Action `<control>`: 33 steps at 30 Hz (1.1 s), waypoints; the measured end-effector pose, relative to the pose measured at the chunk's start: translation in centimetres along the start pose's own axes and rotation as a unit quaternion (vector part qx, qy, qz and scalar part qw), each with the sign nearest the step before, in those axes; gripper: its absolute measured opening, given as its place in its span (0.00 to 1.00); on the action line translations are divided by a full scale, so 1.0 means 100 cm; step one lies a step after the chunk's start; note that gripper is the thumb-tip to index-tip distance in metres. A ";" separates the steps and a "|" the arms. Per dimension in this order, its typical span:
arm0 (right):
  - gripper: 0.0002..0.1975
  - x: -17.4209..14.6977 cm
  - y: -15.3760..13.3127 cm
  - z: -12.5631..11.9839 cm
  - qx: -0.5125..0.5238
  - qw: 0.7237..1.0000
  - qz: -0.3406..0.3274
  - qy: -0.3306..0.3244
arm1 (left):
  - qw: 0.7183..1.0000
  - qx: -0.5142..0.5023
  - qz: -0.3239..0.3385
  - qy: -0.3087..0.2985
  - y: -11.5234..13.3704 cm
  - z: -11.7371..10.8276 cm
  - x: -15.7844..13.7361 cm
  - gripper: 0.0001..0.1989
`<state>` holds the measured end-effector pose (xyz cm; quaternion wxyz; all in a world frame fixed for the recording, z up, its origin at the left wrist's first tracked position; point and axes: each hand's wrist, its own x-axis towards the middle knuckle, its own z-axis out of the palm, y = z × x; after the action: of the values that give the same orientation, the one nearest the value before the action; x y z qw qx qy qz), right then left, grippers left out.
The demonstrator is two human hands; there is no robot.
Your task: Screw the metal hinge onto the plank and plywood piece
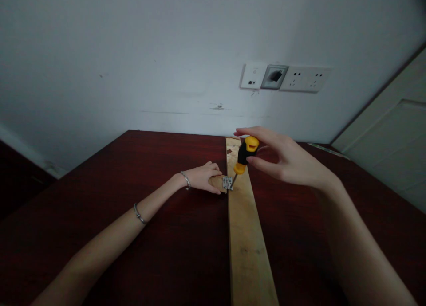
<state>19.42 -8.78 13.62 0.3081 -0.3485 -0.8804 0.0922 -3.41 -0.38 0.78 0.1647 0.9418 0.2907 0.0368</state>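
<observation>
Right hand [289,159] held a screwdriver [246,151] on a hinge [227,182] at a plank's [248,239] left edge; left hand [200,176] gripped a wood block [216,182]; bench [173,253] stretched either side.

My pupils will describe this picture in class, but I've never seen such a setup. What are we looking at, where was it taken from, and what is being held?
There is no machine here, just a person's bare hands. The one picture comes from a camera worn on the head, looking forward and down. On the dark red table lies a long wooden board. The left hand holds a small wooden piece beside it, and a metal hinge spans the two. The right hand holds a yellow and black screwdriver, its tip at the hinge.
</observation>
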 end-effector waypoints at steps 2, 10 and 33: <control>0.28 -0.002 -0.001 0.000 0.043 0.999 0.008 -0.015 | 1.000 0.001 0.001 0.002 0.000 0.000 0.000 0.32; 0.14 0.002 0.003 -0.001 0.025 1.000 -0.010 0.014 | 1.000 0.005 0.002 0.003 0.000 0.000 0.000 0.32; 0.23 -0.003 0.005 -0.007 0.107 0.993 0.048 -0.013 | 1.000 0.008 -0.007 -0.010 0.001 -0.002 0.000 0.33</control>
<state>20.31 -8.63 13.78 0.3273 -0.3547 -0.8515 0.2048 -3.42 -0.44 0.99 0.1601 0.9413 0.2963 0.0243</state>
